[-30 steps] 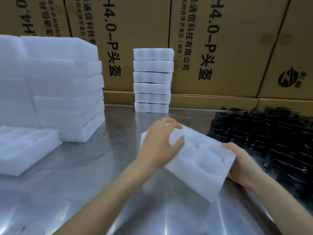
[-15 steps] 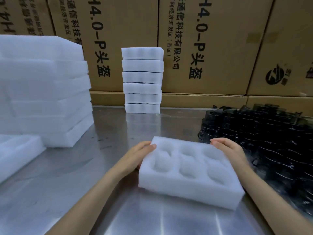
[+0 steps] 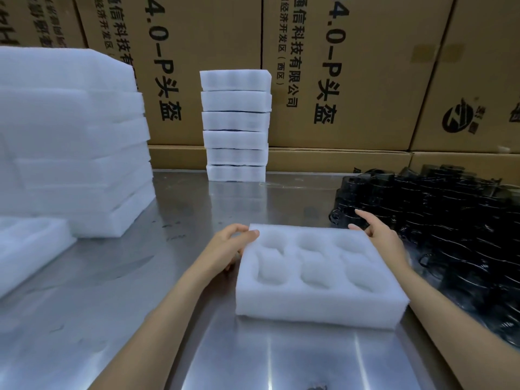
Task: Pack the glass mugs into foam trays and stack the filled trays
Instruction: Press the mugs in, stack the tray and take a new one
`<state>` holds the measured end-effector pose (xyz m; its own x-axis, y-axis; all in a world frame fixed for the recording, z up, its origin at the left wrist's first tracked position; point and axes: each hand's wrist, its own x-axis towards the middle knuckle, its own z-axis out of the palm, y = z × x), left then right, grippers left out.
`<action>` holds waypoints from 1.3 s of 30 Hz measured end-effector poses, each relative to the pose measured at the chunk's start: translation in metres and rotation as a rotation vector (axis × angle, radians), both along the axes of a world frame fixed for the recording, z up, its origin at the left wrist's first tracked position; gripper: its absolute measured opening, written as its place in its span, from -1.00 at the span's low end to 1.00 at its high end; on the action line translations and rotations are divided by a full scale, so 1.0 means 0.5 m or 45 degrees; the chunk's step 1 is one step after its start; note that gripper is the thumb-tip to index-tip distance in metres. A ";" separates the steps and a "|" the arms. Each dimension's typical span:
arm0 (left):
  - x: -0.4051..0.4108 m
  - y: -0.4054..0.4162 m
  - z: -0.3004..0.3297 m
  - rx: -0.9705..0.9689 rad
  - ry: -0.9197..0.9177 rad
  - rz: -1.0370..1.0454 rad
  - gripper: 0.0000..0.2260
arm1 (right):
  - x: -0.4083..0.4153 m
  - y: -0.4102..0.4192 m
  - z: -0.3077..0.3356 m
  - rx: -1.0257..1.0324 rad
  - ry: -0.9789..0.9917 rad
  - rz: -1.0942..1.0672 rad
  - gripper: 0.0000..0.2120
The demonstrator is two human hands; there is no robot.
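Steel table (image 3: 112, 305) | foam tray (image 3: 318, 302) flat, cavities up, long axis left-right

Backdrop and work surface

A shiny stainless-steel counter (image 3: 197, 319) is reflecting the light overhead, while tall brown cardboard cartons (image 3: 351, 80) printed with black Chinese characters and "4.0-P" are standing in a row along its far edge, resting on flat brown cardboard boxes (image 3: 337, 160).

steel table (image 3: 197, 319) | foam tray (image 3: 315, 302) (six empty pockets) | tray stacks (image 3: 235, 125) | dark mugs (image 3: 450, 220)
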<state>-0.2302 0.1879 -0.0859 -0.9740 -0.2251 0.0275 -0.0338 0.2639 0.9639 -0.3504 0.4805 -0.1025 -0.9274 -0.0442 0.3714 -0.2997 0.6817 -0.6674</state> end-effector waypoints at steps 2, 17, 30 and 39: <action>-0.002 0.002 -0.003 -0.009 0.015 0.045 -0.62 | 0.000 0.000 -0.003 0.041 -0.004 -0.008 -0.74; 0.013 0.017 -0.016 -0.025 0.142 0.166 -0.62 | 0.052 -0.006 0.057 -0.467 0.251 -0.146 -0.68; 0.024 0.025 -0.006 -0.050 0.144 0.194 -0.84 | 0.164 -0.102 0.156 -0.141 0.470 0.062 -0.38; 0.027 0.035 0.000 -0.096 0.161 0.204 -0.82 | 0.196 -0.144 0.191 -0.141 0.205 0.357 -0.62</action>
<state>-0.2167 0.2057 -0.0861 -0.9136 -0.3692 0.1701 0.0391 0.3366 0.9408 -0.2524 0.4082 -0.0072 -0.8142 -0.2400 0.5287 -0.5725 0.4838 -0.6620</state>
